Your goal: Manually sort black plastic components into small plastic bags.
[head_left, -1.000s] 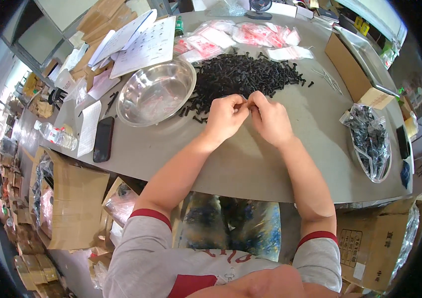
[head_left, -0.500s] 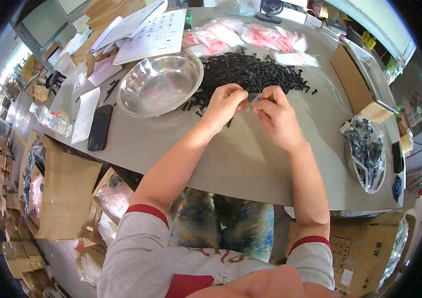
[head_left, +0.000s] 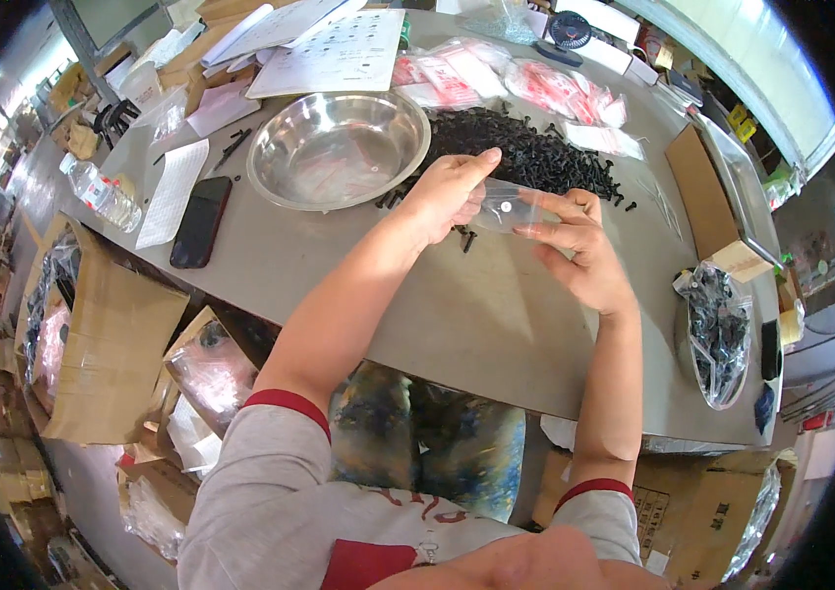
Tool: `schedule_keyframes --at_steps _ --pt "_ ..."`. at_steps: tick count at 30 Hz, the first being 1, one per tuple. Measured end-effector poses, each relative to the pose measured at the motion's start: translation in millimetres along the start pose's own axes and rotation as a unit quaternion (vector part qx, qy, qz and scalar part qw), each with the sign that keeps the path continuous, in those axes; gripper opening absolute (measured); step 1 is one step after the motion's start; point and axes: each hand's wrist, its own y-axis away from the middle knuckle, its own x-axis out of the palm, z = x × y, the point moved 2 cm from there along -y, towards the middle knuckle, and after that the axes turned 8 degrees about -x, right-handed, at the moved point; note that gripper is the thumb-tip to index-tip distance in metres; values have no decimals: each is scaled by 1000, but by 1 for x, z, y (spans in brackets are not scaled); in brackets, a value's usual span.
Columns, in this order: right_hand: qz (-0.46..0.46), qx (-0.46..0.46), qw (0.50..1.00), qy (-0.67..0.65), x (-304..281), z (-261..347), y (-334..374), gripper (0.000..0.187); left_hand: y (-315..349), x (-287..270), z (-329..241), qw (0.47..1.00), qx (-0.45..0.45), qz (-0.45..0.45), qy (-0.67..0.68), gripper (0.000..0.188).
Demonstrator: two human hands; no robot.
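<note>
A small clear plastic bag (head_left: 506, 209) stretches between my two hands, with a little white round spot on it. My left hand (head_left: 449, 200) is closed on the bag's left end, thumb pointing up. At the other end, the fingers of my right hand (head_left: 584, 251) grip the edge, fairly straight, one above the other; the exact hold is hard to make out. Just beyond my hands lies a heap of black screws (head_left: 525, 147). A couple of loose screws (head_left: 467, 238) rest below the bag, near my left hand.
A steel bowl (head_left: 270, 182) with clear bags inside stands left of the heap. Red-and-white plastic packets (head_left: 565, 93) lie behind it. A phone (head_left: 199, 223) and a bottle (head_left: 103, 194) are at left. On the right are a cardboard box (head_left: 707, 197) and a container of bagged black parts (head_left: 717, 334).
The bag, bunched between my fingertips before, is now spread out and plainly visible. My right hand's fingers have straightened, and my left thumb has lifted. The whole view has shifted slightly.
</note>
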Motion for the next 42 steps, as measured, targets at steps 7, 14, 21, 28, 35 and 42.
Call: schedule_keyframes --at_steps 7,14,21,28,35,42 --pt "-1 18 994 107 4 1 -1 43 19 42 -2 644 523 -148 -539 58" --pt "-138 172 975 -32 7 -43 -17 28 5 23 6 825 349 -241 -373 17" --pt "15 59 962 266 86 -92 -41 48 -4 17 16 822 383 -260 -332 25" --pt "44 113 966 230 71 -59 2 44 2 17 12 825 355 -236 -370 37" --pt "143 248 922 261 68 -48 31 67 -8 23 31 774 383 -208 -460 32" --pt "171 275 903 283 64 -45 29 65 -8 24 38 821 282 -163 -468 27"
